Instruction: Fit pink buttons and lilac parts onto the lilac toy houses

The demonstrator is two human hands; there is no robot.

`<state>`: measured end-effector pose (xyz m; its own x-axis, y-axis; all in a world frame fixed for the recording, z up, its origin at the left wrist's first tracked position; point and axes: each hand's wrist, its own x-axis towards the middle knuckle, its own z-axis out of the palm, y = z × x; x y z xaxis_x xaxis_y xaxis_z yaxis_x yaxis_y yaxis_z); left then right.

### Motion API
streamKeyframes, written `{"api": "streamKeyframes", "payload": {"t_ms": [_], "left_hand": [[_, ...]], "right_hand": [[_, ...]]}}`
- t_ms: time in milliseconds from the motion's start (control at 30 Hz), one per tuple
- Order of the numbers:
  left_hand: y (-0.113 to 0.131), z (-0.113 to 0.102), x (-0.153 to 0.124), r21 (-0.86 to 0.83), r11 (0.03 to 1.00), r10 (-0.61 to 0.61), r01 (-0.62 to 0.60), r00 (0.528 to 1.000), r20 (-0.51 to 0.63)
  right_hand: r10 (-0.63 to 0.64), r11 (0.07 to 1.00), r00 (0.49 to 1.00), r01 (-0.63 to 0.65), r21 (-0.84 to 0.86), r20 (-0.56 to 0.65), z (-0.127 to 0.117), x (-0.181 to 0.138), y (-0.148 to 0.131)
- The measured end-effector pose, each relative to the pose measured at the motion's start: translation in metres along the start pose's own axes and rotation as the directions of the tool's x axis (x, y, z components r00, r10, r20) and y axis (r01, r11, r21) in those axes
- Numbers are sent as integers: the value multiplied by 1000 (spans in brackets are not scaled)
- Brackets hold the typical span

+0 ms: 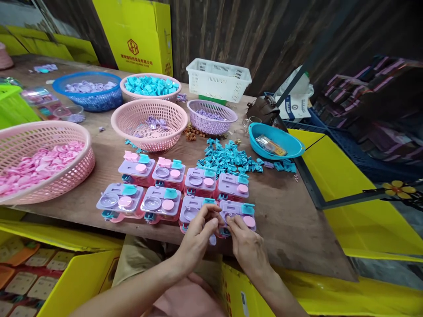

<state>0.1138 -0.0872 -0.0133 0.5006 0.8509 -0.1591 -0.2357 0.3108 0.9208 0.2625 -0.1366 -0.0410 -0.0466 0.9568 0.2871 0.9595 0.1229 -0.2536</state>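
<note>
Two rows of small toy boxes with lilac tops and clear pink bodies [161, 203] stand before me. Most tops carry a pink disc and a turquoise clip; several have a lilac oval dish. My left hand [200, 231] is curled near the front right boxes, with a lilac spoon-shaped plastic piece [212, 240] showing below its fingers. My right hand [249, 246] pinches at a lilac oval piece [228, 216] on the top of the front right box [243, 209]. The fingertips partly cover that piece, so its seating is hidden.
A pile of turquoise clips [228, 157] lies behind the boxes. Around stand a pink basket of pink pieces [86, 163], a pink basket with lilac pieces [117, 121], a lilac basket [198, 125], a blue basket [112, 97] and a turquoise bowl [294, 149]. Yellow cartons [330, 154] flank the table.
</note>
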Motion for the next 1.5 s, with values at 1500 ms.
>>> {"api": "streamKeyframes", "payload": {"t_ms": [1500], "left_hand": [[11,-41,-7,105,991,107,-85,969,-224]], "right_hand": [[-205,927,826,336,-167,524,-9,127,48]]}}
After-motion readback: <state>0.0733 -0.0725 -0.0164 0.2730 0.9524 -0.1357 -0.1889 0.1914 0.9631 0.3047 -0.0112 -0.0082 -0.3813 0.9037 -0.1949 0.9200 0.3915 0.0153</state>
